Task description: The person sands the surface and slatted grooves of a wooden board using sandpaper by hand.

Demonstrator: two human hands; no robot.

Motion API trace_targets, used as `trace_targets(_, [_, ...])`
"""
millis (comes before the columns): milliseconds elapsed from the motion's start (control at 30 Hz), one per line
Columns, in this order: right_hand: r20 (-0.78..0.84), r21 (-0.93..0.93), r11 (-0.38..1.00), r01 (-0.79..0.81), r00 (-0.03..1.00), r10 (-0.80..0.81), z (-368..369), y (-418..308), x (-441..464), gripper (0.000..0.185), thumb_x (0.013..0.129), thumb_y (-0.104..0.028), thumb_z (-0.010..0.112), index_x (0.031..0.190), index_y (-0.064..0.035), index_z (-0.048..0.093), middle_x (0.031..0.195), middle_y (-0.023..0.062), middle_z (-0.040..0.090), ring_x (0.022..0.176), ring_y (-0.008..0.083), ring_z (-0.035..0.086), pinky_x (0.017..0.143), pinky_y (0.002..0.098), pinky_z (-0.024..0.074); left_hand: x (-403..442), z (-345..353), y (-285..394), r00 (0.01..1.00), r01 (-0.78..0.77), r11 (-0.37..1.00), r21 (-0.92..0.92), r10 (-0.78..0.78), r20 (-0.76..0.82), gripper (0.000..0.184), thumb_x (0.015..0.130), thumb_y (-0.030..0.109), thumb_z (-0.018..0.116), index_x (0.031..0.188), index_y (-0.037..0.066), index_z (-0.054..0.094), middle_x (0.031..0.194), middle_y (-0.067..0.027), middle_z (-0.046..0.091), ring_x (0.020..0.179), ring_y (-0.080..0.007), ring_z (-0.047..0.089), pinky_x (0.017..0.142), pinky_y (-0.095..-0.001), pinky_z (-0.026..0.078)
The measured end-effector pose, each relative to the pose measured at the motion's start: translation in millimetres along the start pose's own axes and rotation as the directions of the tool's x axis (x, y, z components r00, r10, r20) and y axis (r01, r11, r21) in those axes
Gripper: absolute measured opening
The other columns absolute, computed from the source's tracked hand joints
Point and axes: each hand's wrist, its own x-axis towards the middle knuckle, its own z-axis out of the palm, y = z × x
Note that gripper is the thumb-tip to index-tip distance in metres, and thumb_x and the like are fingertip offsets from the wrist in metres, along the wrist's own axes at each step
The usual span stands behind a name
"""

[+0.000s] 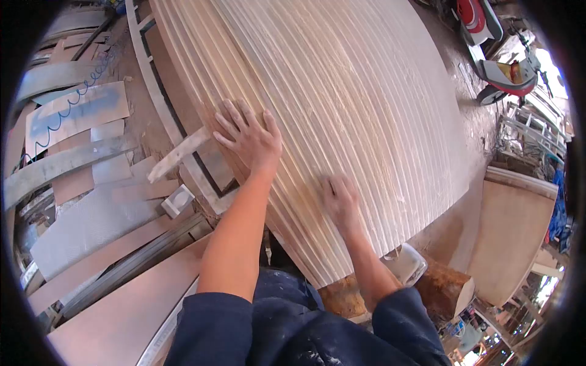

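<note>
A large ribbed wooden panel (342,110), pale with dust, lies in front of me with its grooves running away from my body. My left hand (250,137) rests flat on its left side, fingers spread, holding nothing. Nearer to me, my right hand (343,201) is on the ribs with its fingers curled down. Motion smears those fingertips, and whatever they may hold is hidden under them. Both hands and forearms look dusty.
Flat boards (128,299) and scrap pieces lie at the left, by a metal frame (160,91). A blue coiled hose (79,94) hangs there. A wooden log (442,287) and brown panel (510,232) stand at the right; a scooter (510,76) is behind.
</note>
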Motion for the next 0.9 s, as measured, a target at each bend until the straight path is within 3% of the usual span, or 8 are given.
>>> trace_targets(167, [-0.021,-0.009,0.999,-0.033,0.999,0.033,-21.7,1.2,-35.0,0.004,0.086,-0.001,0.075,0.089,-0.0022,0.072,0.083,0.0157,0.067,0.076,0.0348,0.064,0.069,0.0440,0.0511,-2.4,3.0,-1.5,1.000,-0.004,0.999,0.032,0.003,0.012,0.072,0.107,0.052,0.024,0.165,0.008,0.019,0.173,-0.0150,0.008,0.158,-0.0425,0.002,0.124,-0.0656,0.002])
trace_targets(333, [-0.086,0.110,0.989,0.095,0.993,-0.085,82.7,-25.5,134.4,0.013,0.092,-0.014,0.067,0.092,-0.0015,0.069,0.089,0.0202,0.066,0.090,0.0429,0.062,0.083,0.0521,0.0487,-2.0,2.4,2.0,1.000,0.005,1.000,0.029,-0.005,-0.004,0.073,0.107,0.053,0.023,0.165,0.008,0.019,0.173,-0.0153,0.008,0.158,-0.0433,0.003,0.124,-0.0659,0.003])
trace_targets(400, [-0.074,0.149,0.988,0.037,0.997,-0.026,99.8,-39.2,169.5,0.013,0.091,-0.014,0.067,0.096,-0.0023,0.070,0.097,0.0213,0.067,0.095,0.0424,0.063,0.086,0.0515,0.0490,-4.0,4.4,0.7,1.000,-0.008,0.999,0.033,0.008,-0.006,0.074,0.107,0.053,0.023,0.165,0.007,0.019,0.173,-0.0157,0.008,0.158,-0.0437,0.004,0.123,-0.0662,0.003])
trace_targets(567, [-0.006,-0.011,0.999,-0.050,0.999,0.050,31.3,-7.2,38.4,0.018,0.093,-0.020,0.071,0.101,-0.0048,0.073,0.098,0.0192,0.068,0.093,0.0402,0.064,0.084,0.0494,0.0508,-4.2,-1.9,-1.9,0.999,-0.034,0.999,-0.035,0.035,0.011,0.076,0.107,0.055,0.025,0.164,0.005,0.017,0.172,-0.0178,0.007,0.157,-0.0459,0.002,0.122,-0.0673,0.003])
trace_targets(633, [0.012,-0.029,0.994,-0.110,0.994,0.110,-18.5,5.4,-41.9,0.012,0.088,-0.008,0.075,0.100,-0.0041,0.074,0.092,0.0163,0.068,0.084,0.0338,0.065,0.075,0.0454,0.0512,-2.2,-1.0,-1.2,0.999,-0.041,0.998,-0.043,0.041,0.008,0.077,0.107,0.055,0.025,0.164,0.005,0.017,0.172,-0.0186,0.006,0.157,-0.0461,0.002,0.122,-0.0674,0.002])
trace_targets(733, [0.014,-0.094,0.989,-0.114,0.993,0.115,-59.6,23.3,-115.4,0.011,0.087,-0.006,0.076,0.098,-0.0043,0.073,0.089,0.0142,0.069,0.080,0.0328,0.065,0.072,0.0432,0.0518,-2.9,3.7,-4.0,0.999,-0.039,0.999,-0.030,0.039,-0.002,0.077,0.107,0.055,0.025,0.164,0.004,0.017,0.172,-0.0192,0.006,0.157,-0.0463,0.001,0.122,-0.0674,0.001])
trace_targets(833, [0.080,-0.131,0.990,-0.060,0.994,0.071,-31.3,22.4,-68.5,0.011,0.088,-0.007,0.075,0.099,-0.0041,0.073,0.092,0.0147,0.070,0.085,0.0335,0.068,0.077,0.0430,0.0536,-1.0,5.0,-3.1,0.999,-0.043,0.999,-0.032,0.043,-0.016,0.077,0.107,0.055,0.026,0.164,0.005,0.017,0.172,-0.0191,0.006,0.157,-0.0462,0.001,0.122,-0.0671,0.001])
trace_targets(900, [-0.098,-0.062,0.998,-0.007,0.995,0.000,20.6,-12.0,26.2,0.010,0.090,-0.011,0.073,0.098,-0.0037,0.072,0.094,0.0173,0.069,0.090,0.0392,0.065,0.081,0.0477,0.0523,-2.9,4.5,-2.1,0.998,-0.052,0.998,-0.035,0.052,-0.023,0.077,0.107,0.055,0.026,0.164,0.005,0.017,0.172,-0.0191,0.007,0.157,-0.0460,0.001,0.122,-0.0668,0.001])
